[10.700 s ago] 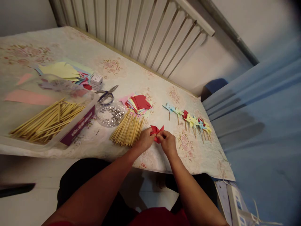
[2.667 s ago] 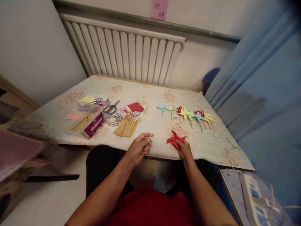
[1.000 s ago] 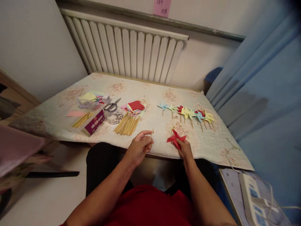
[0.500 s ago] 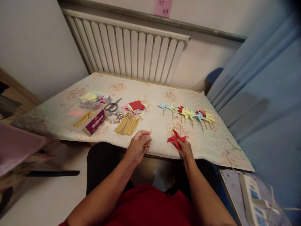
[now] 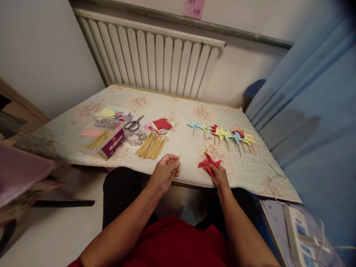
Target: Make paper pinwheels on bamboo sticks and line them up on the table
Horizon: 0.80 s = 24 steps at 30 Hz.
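Above the table's front edge, my left hand [image 5: 166, 170] is closed on a thin wooden stick [image 5: 173, 175], its pale tip poking up past the thumb. My right hand [image 5: 219, 175] pinches a folded red paper pinwheel [image 5: 209, 163] near its centre, blades facing up. Stick and pinwheel are apart. Left of my hands lies a row of golden sticks [image 5: 151, 147], with a stack of coloured paper [image 5: 161, 126] behind it. A round tub of small metal pins [image 5: 136, 137] stands beside them. Finished pinwheels [image 5: 219, 133] on sticks lie in a row at the right.
Scissors [image 5: 134, 124] rest by the tub. A purple-fronted box [image 5: 112, 144] holds more sticks, and yellow paper [image 5: 107, 112] is piled behind it. A power strip [image 5: 299, 235] sits on a side surface at lower right. A radiator [image 5: 155, 59] and a blue curtain [image 5: 311, 111] border the table.
The stick in my left hand has shifted slightly, its tip now a little higher and further right. My right hand and the red pinwheel have hardly moved.
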Each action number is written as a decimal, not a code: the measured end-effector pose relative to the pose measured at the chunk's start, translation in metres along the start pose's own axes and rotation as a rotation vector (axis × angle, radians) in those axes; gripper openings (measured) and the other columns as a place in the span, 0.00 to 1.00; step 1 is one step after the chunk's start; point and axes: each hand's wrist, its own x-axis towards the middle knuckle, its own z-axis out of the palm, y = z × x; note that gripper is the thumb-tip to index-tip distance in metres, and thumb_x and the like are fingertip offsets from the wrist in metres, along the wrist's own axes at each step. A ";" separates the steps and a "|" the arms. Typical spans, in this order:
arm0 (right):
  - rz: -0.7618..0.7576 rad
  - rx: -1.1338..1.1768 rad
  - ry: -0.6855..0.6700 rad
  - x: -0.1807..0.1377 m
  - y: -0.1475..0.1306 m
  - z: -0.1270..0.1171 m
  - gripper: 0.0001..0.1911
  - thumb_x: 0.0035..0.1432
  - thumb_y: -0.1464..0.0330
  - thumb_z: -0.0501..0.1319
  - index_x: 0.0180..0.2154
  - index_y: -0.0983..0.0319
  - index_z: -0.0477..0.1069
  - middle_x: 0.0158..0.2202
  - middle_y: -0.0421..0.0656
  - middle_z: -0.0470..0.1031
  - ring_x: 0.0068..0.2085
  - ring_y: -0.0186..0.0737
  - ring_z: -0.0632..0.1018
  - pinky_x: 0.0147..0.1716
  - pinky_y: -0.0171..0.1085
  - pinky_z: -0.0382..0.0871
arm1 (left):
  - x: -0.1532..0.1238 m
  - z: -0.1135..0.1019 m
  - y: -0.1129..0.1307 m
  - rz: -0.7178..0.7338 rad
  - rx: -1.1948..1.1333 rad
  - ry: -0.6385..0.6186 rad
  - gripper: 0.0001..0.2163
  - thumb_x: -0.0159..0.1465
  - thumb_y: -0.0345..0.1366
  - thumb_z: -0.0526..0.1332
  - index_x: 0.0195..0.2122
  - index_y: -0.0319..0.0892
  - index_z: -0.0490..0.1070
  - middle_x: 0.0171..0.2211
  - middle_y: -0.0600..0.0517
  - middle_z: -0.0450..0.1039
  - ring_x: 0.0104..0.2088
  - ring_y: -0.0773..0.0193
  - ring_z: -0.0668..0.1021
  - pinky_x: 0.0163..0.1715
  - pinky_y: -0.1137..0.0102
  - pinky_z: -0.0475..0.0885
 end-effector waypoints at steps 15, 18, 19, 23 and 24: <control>0.007 0.010 0.019 -0.003 -0.003 0.003 0.15 0.36 0.74 0.72 0.31 0.64 0.75 0.31 0.43 0.81 0.32 0.40 0.81 0.34 0.39 0.81 | 0.001 -0.002 -0.002 -0.035 -0.023 -0.006 0.15 0.46 0.32 0.69 0.34 0.39 0.69 0.20 0.59 0.66 0.19 0.73 0.68 0.19 0.76 0.60; 0.033 0.023 0.013 -0.007 -0.007 0.006 0.15 0.35 0.75 0.72 0.31 0.63 0.75 0.30 0.41 0.81 0.29 0.38 0.81 0.31 0.38 0.81 | 0.004 -0.005 -0.003 -0.040 -0.025 0.007 0.14 0.46 0.32 0.69 0.34 0.40 0.68 0.20 0.59 0.66 0.19 0.73 0.68 0.19 0.76 0.61; 0.049 0.027 -0.007 -0.010 -0.009 0.009 0.16 0.35 0.75 0.72 0.31 0.63 0.74 0.29 0.40 0.81 0.28 0.37 0.80 0.30 0.37 0.81 | 0.005 -0.006 -0.003 -0.041 -0.023 0.015 0.14 0.46 0.32 0.69 0.33 0.40 0.68 0.20 0.59 0.66 0.19 0.73 0.68 0.19 0.76 0.61; 0.085 0.005 -0.145 -0.032 -0.022 0.034 0.16 0.35 0.72 0.74 0.30 0.63 0.74 0.27 0.39 0.79 0.25 0.33 0.78 0.28 0.34 0.78 | 0.008 -0.009 -0.003 -0.041 -0.007 0.026 0.14 0.46 0.32 0.69 0.32 0.40 0.68 0.19 0.59 0.66 0.19 0.73 0.68 0.19 0.76 0.61; 0.076 -0.007 -0.176 -0.040 -0.027 0.044 0.15 0.35 0.71 0.74 0.30 0.63 0.74 0.26 0.39 0.79 0.25 0.33 0.77 0.28 0.33 0.77 | 0.008 -0.010 -0.003 -0.039 -0.001 0.022 0.14 0.46 0.32 0.69 0.32 0.40 0.68 0.19 0.59 0.66 0.19 0.73 0.68 0.19 0.76 0.61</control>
